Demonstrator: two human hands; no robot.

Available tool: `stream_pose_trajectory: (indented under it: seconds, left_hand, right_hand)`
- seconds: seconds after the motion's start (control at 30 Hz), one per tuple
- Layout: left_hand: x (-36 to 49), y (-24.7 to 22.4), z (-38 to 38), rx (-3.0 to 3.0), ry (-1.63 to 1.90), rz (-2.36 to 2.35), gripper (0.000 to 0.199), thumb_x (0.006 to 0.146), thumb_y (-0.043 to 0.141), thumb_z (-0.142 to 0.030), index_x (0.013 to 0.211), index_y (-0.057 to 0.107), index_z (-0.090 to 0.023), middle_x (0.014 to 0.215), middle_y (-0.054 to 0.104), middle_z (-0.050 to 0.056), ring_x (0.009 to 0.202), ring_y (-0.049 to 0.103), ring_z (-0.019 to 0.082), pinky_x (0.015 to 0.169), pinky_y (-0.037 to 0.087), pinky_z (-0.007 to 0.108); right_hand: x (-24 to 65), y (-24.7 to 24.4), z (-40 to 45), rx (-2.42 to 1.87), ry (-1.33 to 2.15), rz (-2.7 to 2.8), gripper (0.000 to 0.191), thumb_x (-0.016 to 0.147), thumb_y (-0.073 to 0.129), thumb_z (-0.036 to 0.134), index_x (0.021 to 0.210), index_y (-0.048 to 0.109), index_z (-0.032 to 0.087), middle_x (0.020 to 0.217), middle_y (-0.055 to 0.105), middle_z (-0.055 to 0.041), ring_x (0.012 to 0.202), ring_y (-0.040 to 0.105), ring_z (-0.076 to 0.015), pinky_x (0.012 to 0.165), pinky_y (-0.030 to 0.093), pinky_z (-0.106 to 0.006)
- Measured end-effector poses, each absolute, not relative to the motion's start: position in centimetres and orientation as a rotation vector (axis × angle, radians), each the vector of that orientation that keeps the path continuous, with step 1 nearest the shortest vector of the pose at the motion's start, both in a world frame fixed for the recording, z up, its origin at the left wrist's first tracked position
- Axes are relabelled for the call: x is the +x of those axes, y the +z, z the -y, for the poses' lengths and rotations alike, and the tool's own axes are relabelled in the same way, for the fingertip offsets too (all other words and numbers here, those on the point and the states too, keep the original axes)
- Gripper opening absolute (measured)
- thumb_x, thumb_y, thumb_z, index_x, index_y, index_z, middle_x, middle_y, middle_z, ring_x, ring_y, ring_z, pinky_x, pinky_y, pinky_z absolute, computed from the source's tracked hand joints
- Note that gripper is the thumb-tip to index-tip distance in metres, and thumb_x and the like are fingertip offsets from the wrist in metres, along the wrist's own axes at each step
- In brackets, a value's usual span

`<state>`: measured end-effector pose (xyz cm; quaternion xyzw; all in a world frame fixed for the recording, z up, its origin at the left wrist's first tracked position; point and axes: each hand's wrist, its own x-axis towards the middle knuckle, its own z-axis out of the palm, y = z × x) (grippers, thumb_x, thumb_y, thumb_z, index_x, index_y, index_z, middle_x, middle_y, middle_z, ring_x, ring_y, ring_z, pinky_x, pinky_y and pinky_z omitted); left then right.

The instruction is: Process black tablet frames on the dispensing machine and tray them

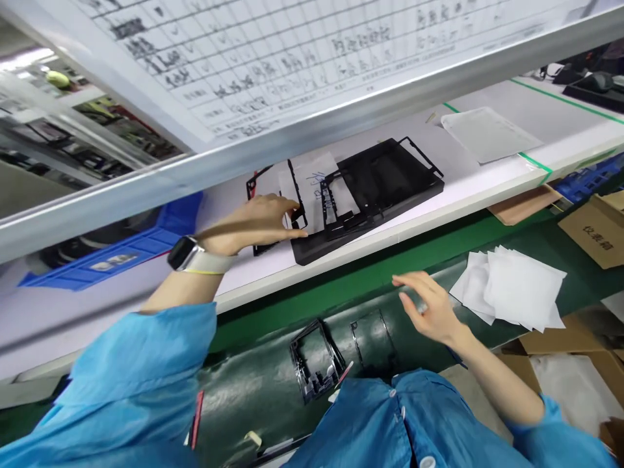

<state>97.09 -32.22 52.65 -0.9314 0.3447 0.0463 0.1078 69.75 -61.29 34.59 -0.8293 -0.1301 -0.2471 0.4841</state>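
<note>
My left hand (260, 222) reaches onto the white shelf, thumb and fingers apart around the near corner of a thin black plastic frame (296, 188). The fingers touch or nearly touch that corner; a firm grip does not show. Beneath lies a flat black tray (316, 248), which carries another black frame (336, 224) and a sheet of paper with blue handwriting (319, 182). My right hand (431, 309) hovers over the green work surface, its fingers spread and nothing in them. Below, several black frames (316, 361) lie stacked beside a thin single frame (373, 341).
A metal-edged board with a paper form (302, 65) hangs across the top. At left on the shelf stands a blue bin (112, 260). White sheets (517, 286) lie at right, near cardboard boxes (595, 231). A white plastic sheet (487, 133) rests further along the shelf.
</note>
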Motion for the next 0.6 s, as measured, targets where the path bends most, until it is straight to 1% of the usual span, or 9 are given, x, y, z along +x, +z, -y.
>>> stream_pose_trajectory:
  seconds: [0.07,0.1,0.17,0.23,0.3,0.37,0.43,0.5,0.6]
  left_hand:
    - [95.6,53.2,31.6,-2.71,0.097,-1.063,0.069,0.112,0.041,-0.066,0.139,0.069,-0.009,0.127,0.075,0.019,0.12,0.069,0.035,0.102,0.056,0.045]
    - [95.0,53.3,31.4,-2.701,0.072,-1.06,0.065,0.114,0.041,-0.061,0.141,0.068,-0.008,0.127,0.074,0.019,0.123,0.068,0.036,0.105,0.056,0.047]
    - [94.2,53.3,30.8,-2.699,0.074,-1.006,0.061,0.111,0.051,-0.057,0.141,0.067,-0.007,0.126,0.074,0.02,0.127,0.067,0.04,0.109,0.055,0.049]
    - [93.9,53.0,30.0,-2.712,0.076,-0.969,0.061,0.105,0.063,-0.054,0.143,0.067,-0.007,0.128,0.074,0.02,0.131,0.065,0.043,0.114,0.054,0.052]
    - [93.7,52.5,29.1,-2.745,0.049,-0.953,0.063,0.102,0.067,-0.056,0.144,0.067,-0.009,0.129,0.074,0.02,0.131,0.066,0.043,0.116,0.052,0.053]
    - [93.6,52.1,28.4,-2.772,0.008,-0.952,0.064,0.1,0.067,-0.06,0.144,0.068,-0.013,0.13,0.074,0.019,0.13,0.066,0.043,0.117,0.052,0.053]
    - [93.6,51.7,28.1,-2.773,-0.008,-0.971,0.064,0.099,0.067,-0.061,0.144,0.068,-0.016,0.132,0.074,0.019,0.13,0.066,0.042,0.117,0.051,0.053]
    - [93.7,51.5,28.1,-2.767,-0.027,-0.985,0.061,0.099,0.067,-0.058,0.144,0.067,-0.018,0.135,0.073,0.018,0.131,0.066,0.042,0.118,0.05,0.053]
    - [94.1,51.3,28.7,-2.782,-0.055,-1.01,0.055,0.099,0.067,-0.056,0.14,0.069,-0.019,0.133,0.073,0.017,0.131,0.065,0.041,0.117,0.05,0.053]
  right_hand:
    - [75.3,37.2,60.9,-2.183,-0.659,0.504,0.035,0.114,0.051,0.025,0.146,0.067,0.021,0.129,0.078,-0.0147,0.119,0.071,-0.0295,0.104,0.057,-0.051]
    - [78.0,38.3,60.6,-2.289,-0.658,0.578,0.036,0.115,0.049,0.025,0.147,0.066,0.019,0.135,0.076,-0.017,0.124,0.069,-0.0311,0.106,0.054,-0.053]
    - [82.7,40.3,59.9,-2.513,-0.627,0.692,0.042,0.115,0.053,0.027,0.154,0.061,0.013,0.152,0.067,-0.0234,0.14,0.059,-0.0374,0.111,0.049,-0.057]
    - [86.2,41.5,59.4,-2.71,-0.581,0.781,0.047,0.113,0.06,0.03,0.155,0.058,0.008,0.156,0.061,-0.0279,0.147,0.051,-0.0424,0.115,0.043,-0.061]
    - [88.4,42.1,59.3,-2.855,-0.509,0.869,0.036,0.113,0.062,0.028,0.143,0.067,0.008,0.141,0.069,-0.0261,0.136,0.057,-0.0405,0.115,0.042,-0.06]
    - [89.6,42.4,59.8,-2.933,-0.419,0.942,0.022,0.114,0.058,0.021,0.12,0.076,0.011,0.121,0.075,-0.0199,0.117,0.063,-0.0335,0.109,0.043,-0.053]
    - [90.1,42.8,60.6,-2.933,-0.362,0.972,0.025,0.114,0.054,0.015,0.106,0.079,0.013,0.11,0.074,-0.016,0.105,0.063,-0.0282,0.101,0.042,-0.045]
    - [90.4,43.4,61.6,-2.872,-0.352,0.968,0.026,0.113,0.055,0.012,0.105,0.08,0.013,0.107,0.073,-0.0139,0.101,0.062,-0.026,0.096,0.041,-0.042]
    - [90.7,44.6,63.1,-2.785,-0.364,0.924,0.024,0.113,0.057,0.014,0.112,0.081,0.013,0.107,0.072,-0.012,0.099,0.062,-0.0246,0.095,0.04,-0.04]
